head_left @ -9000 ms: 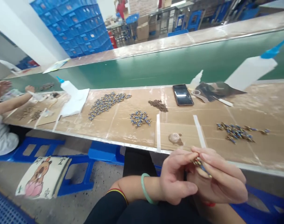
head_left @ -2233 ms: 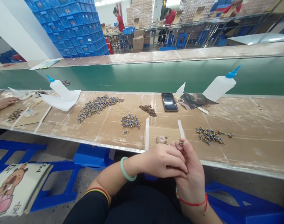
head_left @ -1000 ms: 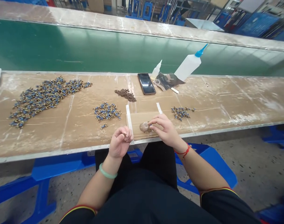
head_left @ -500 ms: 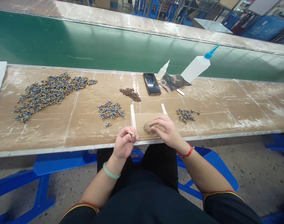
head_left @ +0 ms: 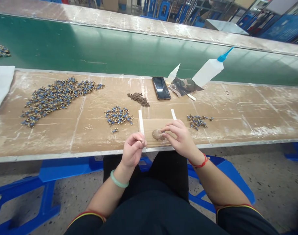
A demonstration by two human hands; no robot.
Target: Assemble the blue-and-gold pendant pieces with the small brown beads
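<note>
My left hand (head_left: 134, 148) is raised at the table's front edge, thumb and fingers pinched together; whatever may be between the fingertips is too small to make out. My right hand (head_left: 179, 137) is over a cardboard board (head_left: 149, 141), its thumb and forefinger pinched at the right side of a small round brown piece (head_left: 156, 134). The fingers partly cover that side, so I cannot tell what they grip. Beyond my left hand lies a pile of small blue-and-gold figures (head_left: 118, 116), with a single figure (head_left: 115, 130) apart from it.
A larger pile of the figures (head_left: 53, 98) spreads at left, a smaller one (head_left: 197, 121) at right. Behind the board are small brown pieces (head_left: 139, 99), a phone (head_left: 161, 88), a small bottle (head_left: 172, 74), a camouflage cloth (head_left: 184, 86) and a large white bottle (head_left: 208, 72).
The whole view has shifted slightly, bringing more of the far left into sight. My left fingertips have turned a little; my right hand remains at the round brown piece.
</note>
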